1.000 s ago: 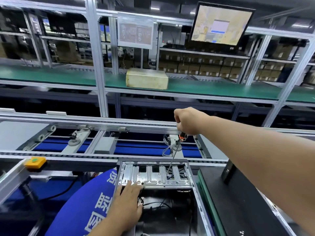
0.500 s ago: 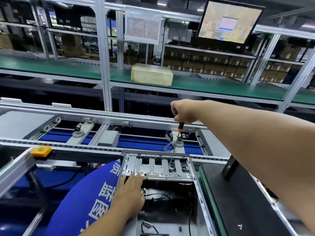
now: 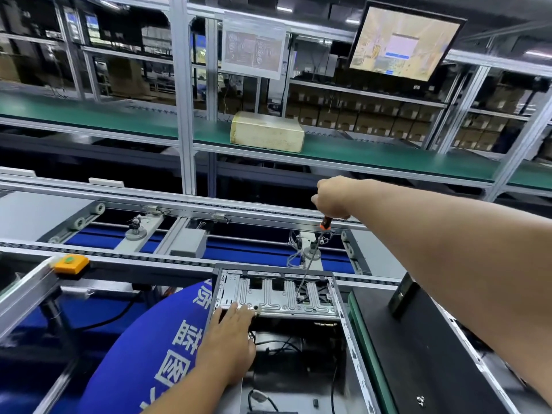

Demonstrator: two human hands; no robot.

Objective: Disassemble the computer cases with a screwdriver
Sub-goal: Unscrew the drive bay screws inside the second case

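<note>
Two bare hands work on an open computer case (image 3: 277,294) at six o'clock, low in the view.

The right hand (image 3: 331,198) is fisted around a screwdriver (image 3: 310,255) handle, its thin shaft slanting down to the case's ribbed metal panel. The left hand (image 3: 231,339) lies flat, fingers straight, on the panel's near edge. A black bench (image 3: 418,348) sits at four o'clock, a conveyor line (image 3: 179,234) crosses behind, and a green shelf holds a yellowed box (image 3: 267,131) at twelve o'clock. A monitor (image 3: 403,40) hangs at one o'clock. The screwdriver tip is too small to make out.
</note>
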